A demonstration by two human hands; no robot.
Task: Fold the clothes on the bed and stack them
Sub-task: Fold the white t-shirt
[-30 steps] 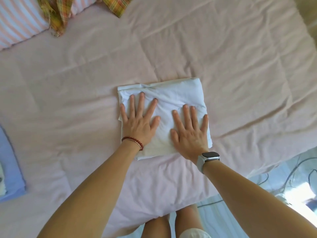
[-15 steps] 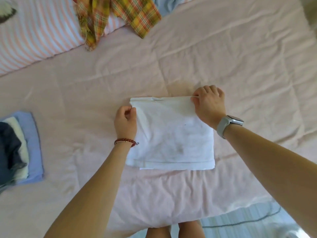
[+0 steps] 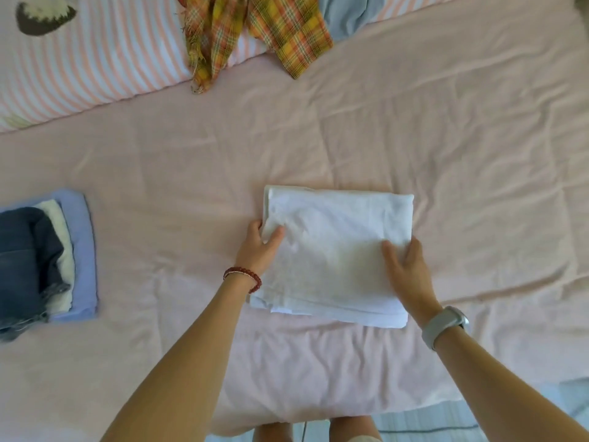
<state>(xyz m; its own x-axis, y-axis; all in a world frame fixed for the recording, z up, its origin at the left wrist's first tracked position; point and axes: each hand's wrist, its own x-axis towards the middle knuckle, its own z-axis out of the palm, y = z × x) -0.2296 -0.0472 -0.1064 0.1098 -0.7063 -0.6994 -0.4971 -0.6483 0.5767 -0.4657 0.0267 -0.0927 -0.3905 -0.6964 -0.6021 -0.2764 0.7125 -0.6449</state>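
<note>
A folded white garment (image 3: pixel 334 250) lies flat in the middle of the pink bed (image 3: pixel 414 138). My left hand (image 3: pixel 259 247) grips its left edge, thumb on top and fingers tucked beneath. My right hand (image 3: pixel 406 269) grips the right edge the same way, thumb on the cloth. At the left edge of the bed sits a stack of folded clothes (image 3: pixel 44 260): dark denim on top, a cream piece under it, a lilac piece at the bottom.
A plaid orange and yellow cloth (image 3: pixel 255 30) and a blue-grey garment (image 3: pixel 347 14) lie unfolded at the far side, partly on a striped pillow (image 3: pixel 89 59). The bed's near edge runs just in front of my legs.
My hands went from pressing flat on the white garment, to pinching its far corners, to gripping its left and right sides. The view has tilted up, showing the stack at left.
</note>
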